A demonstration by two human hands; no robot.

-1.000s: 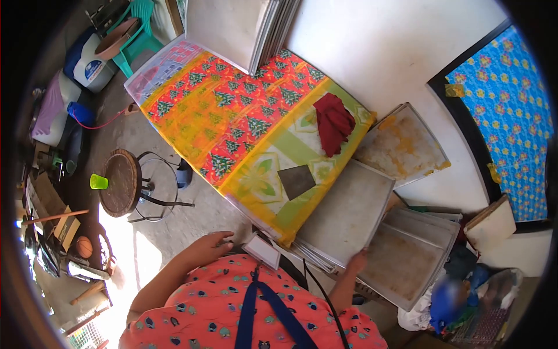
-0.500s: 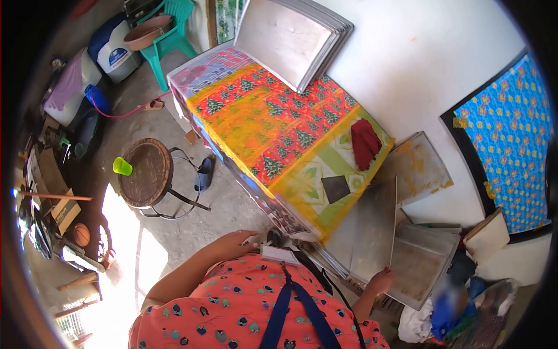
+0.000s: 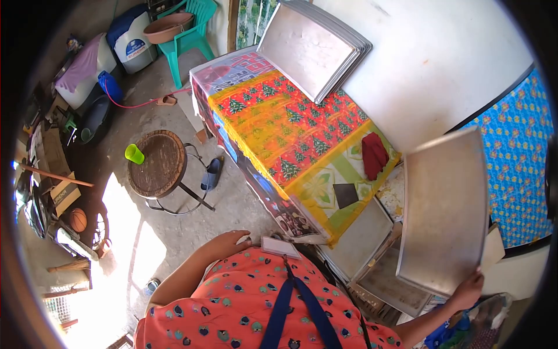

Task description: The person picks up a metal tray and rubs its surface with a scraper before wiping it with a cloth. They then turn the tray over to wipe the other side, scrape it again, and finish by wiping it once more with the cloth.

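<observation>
My right hand (image 3: 467,289) grips the lower right corner of a metal baking tray (image 3: 444,212), held up on edge at the right with its flat face toward me. Behind and below it, more trays (image 3: 360,232) lean beside the table. My left hand (image 3: 228,245) rests at my belly with its fingers stretched out and nothing in them, close to a badge (image 3: 281,247) on a blue lanyard. On the table (image 3: 273,125), covered with patterned plastic, stands a tilted stack of trays (image 3: 311,49). A dark red cloth (image 3: 374,156) and a small dark square (image 3: 346,195) lie at its near end.
A round wooden stool (image 3: 156,164) with a green cup (image 3: 134,154) stands left of the table. Slippers (image 3: 213,173) lie on the floor nearby. A green chair (image 3: 195,41) holds a brown basin (image 3: 168,28). Bags (image 3: 488,317) sit at lower right.
My right hand has swung outward to the right and lifted the baking tray away from the leaning trays. My left hand stays at my belly. The view has shifted slightly.
</observation>
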